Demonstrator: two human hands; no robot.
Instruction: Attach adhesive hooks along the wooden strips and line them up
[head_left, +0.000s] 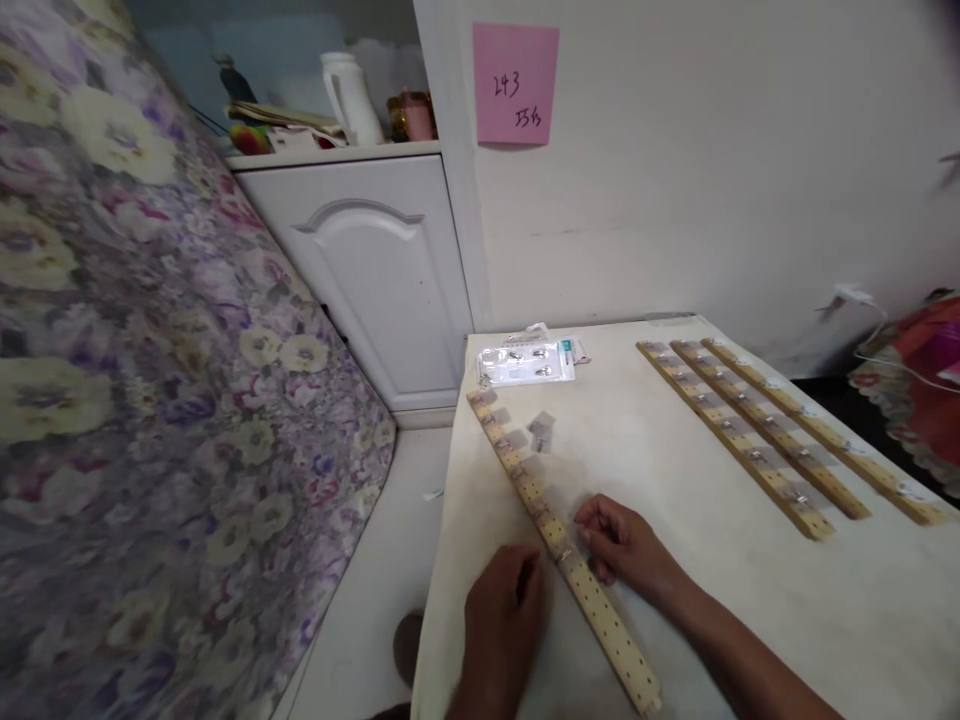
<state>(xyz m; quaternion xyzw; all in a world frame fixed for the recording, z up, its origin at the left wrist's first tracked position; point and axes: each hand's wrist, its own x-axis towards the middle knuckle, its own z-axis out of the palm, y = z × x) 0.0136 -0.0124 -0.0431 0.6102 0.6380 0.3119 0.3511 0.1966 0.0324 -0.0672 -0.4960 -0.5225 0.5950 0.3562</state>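
Note:
A long, pale wooden strip with rows of small holes (pixel 600 605) lies slantwise on the table between my hands. Clear plastic pieces with small metal fittings sit along its far part. My right hand (pixel 619 540) is at the strip's right edge, fingers curled and pinched at a clear plastic piece (pixel 574 545) beside a metal fitting. On the strip's left side, my left hand (pixel 506 605) is curled closed close to the edge; its fingertips are mostly hidden. A loose clear piece (pixel 541 430) rests just right of the strip's far part.
A clear blister pack (pixel 525 363) with metal fittings lies at the table's back left. Three similar strips (pixel 739 430) line the right side. A flowered curtain (pixel 187 400) hangs left, near a white cabinet (pixel 367 270). A pink note (pixel 515 85) is on the wall.

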